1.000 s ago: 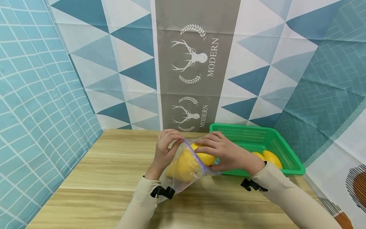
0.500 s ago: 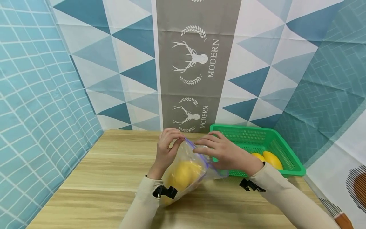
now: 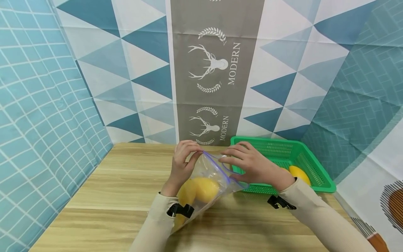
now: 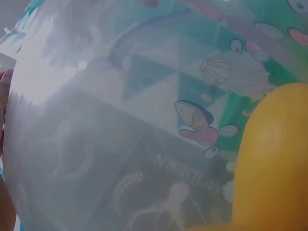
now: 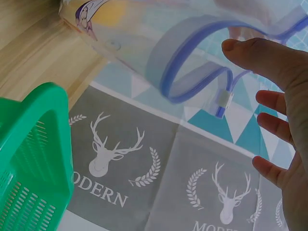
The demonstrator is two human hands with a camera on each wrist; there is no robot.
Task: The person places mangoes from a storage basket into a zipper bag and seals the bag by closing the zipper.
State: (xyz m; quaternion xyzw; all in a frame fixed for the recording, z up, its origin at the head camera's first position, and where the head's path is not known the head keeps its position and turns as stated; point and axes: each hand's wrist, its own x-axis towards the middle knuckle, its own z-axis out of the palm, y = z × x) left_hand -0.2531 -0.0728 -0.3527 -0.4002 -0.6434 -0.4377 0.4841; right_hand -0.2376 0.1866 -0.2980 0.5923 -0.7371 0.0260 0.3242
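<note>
In the head view my left hand (image 3: 184,162) pinches the top corner of a clear zip bag (image 3: 207,167) with a purple seal. Yellow mangoes (image 3: 206,189) lie low in the bag, partly behind the left wrist; one fills the right side of the left wrist view (image 4: 276,159). The bag's mouth gapes toward my right hand (image 3: 250,163), whose spread fingers hold nothing. In the right wrist view its thumb (image 5: 255,53) is right at the purple rim, and a small white slider (image 5: 224,100) hangs on the seal.
A green perforated basket (image 3: 315,164) stands at the back right of the wooden table (image 3: 126,182). Inside it a mango (image 3: 299,174) shows beside the right forearm. Patterned cloth walls (image 3: 217,70) close off the back and sides.
A mango in the right hand has been let go and dropped down into the bag. The right hand has then drawn slightly right, fingers spread. The left hand keeps its hold on the corner.
</note>
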